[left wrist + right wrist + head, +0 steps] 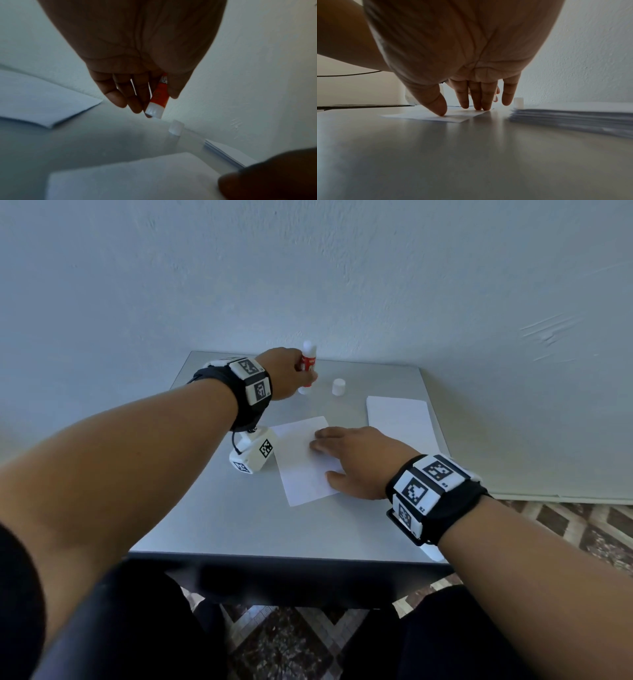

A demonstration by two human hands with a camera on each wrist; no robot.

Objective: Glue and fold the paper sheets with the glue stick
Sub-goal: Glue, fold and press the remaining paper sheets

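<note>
Paper sheet [305,460] lies flat mid-tabletop [212,518]; I keep my right hand [356,462] fingers straight, pressing to stop sliding. Left hand [286,373] fingers pinch the uncapped glue stick [308,361] upright at the far edge, its cap [338,387] beside

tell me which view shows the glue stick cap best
The head view: the white cap stands alone on the table, clear of the glue stick. The left wrist view shows it blurred; the right wrist view shows it small behind the paper stack.
</note>
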